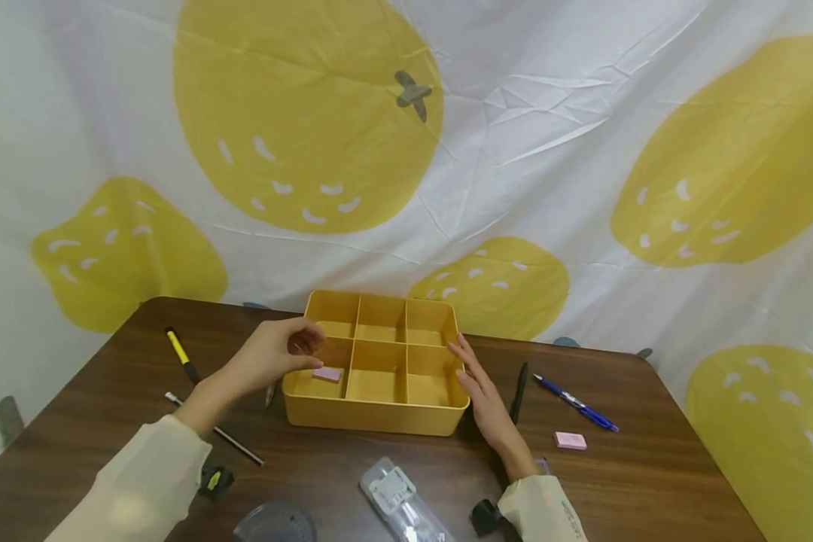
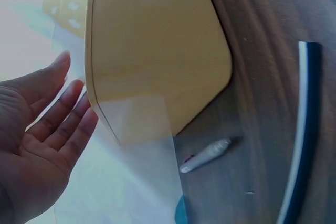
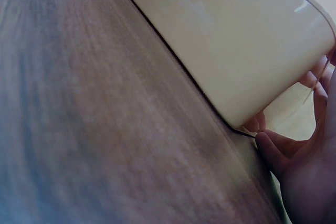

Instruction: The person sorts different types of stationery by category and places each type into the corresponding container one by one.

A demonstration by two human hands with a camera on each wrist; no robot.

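A yellow tray with six compartments (image 1: 376, 415) stands on the brown table. One pink eraser (image 1: 327, 374) lies in its front left compartment. My left hand (image 1: 281, 350) reaches over the tray's left rim, thumb tip right by that eraser. In the left wrist view, the thumb and fingers of this hand (image 2: 50, 124) stand apart beside the tray's rim, with nothing seen between them. Along the tray's right wall, my right hand (image 1: 485, 399) rests its extended fingers, fingertips at the rim. The right wrist view has its thumb by the tray's lower corner.
Left of the tray lie a yellow-black cutter (image 1: 179, 352), a pencil (image 1: 237, 444) and a silver pen (image 2: 206, 156). To the right are a black pen (image 1: 519, 391), a blue pen (image 1: 576, 403) and another pink eraser (image 1: 570, 440). A clear package (image 1: 403, 500) lies in front.
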